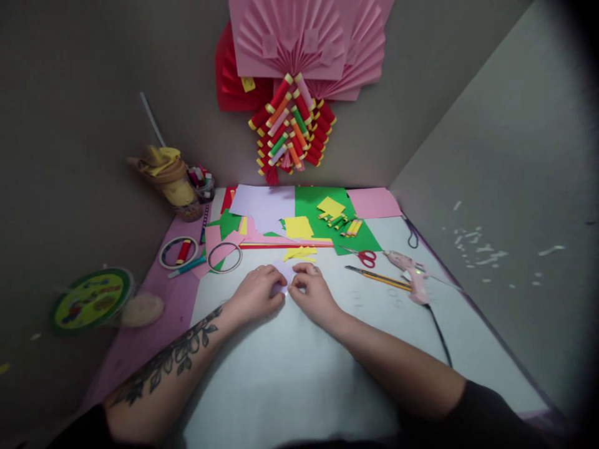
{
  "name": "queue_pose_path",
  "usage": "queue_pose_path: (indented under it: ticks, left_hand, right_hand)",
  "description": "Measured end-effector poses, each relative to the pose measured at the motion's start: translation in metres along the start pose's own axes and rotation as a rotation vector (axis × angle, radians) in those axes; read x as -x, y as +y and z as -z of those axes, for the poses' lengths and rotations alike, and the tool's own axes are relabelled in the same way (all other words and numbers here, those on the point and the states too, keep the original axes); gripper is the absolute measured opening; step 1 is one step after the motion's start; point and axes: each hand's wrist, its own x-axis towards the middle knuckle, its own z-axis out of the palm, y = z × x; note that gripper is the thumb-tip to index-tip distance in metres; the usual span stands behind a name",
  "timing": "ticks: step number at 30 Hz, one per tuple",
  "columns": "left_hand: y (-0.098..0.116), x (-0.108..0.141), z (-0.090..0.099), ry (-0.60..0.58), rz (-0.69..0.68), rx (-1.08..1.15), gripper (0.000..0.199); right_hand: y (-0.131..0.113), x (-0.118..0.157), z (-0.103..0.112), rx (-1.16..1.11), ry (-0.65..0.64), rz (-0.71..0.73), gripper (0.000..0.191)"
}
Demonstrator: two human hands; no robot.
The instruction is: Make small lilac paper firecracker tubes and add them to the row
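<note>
- My left hand (259, 292): fingers clamped on purple paper (282, 270)
- My right hand (314, 296): fingertips pinching its right edge
- Yellow strips (300, 253) just past fingertips, scissors (367, 259) farther right

Small paper piece (282, 272): pale lilac. Left forearm (187, 349): dark leaf-and-stem tattoo. Sleeves (491, 408) black. Desk (299, 380): whitish, faint blue cast; mauve border (175, 305). Back sheets: lilac sheet (264, 204), green sheet (311, 204), pink sheet (374, 202). Paper strips (299, 254): yellow. Scissors (367, 258): red handles. Cutter (381, 278): yellow-orange, dark tip. Glue gun (414, 274): pale pink; cord (440, 337) black. Hanging fans (290, 31): pink pleats, red behind. Hanging rolls (298, 133): red, orange, green, pink, lilac; yellowish ends.
</note>
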Motion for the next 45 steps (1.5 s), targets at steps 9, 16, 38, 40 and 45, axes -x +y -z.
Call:
queue_pose_path:
  ticks: [9, 16, 38, 40, 45]
  left_hand:
    - [0.0006, 0.0001, -0.0004, 0.010, -0.004, -0.002, 0.022]
    - [0.0008, 0.0002, 0.0002, 0.010, -0.011, -0.007, 0.022]
    - [0.0065, -0.0004, -0.0060, 0.070, 0.058, -0.055, 0.014]
    - [0.0067, -0.0009, -0.0056, 0.062, 0.064, -0.051, 0.014]
    - [0.0084, -0.0018, -0.0042, 0.056, 0.070, -0.052, 0.014]
  right_hand:
    - [0.0025, -0.0002, -0.0011, 0.014, 0.002, 0.026, 0.013]
    - [0.0020, -0.0006, -0.0008, 0.012, 0.004, 0.029, 0.014]
    - [0.0018, 0.0003, 0.0003, 0.020, -0.009, 0.037, 0.014]
    - [0.0018, 0.0001, 0.0003, 0.018, -0.007, 0.035, 0.014]
    - [0.0015, 0.0000, 0.0009, 0.022, -0.006, 0.041, 0.015]
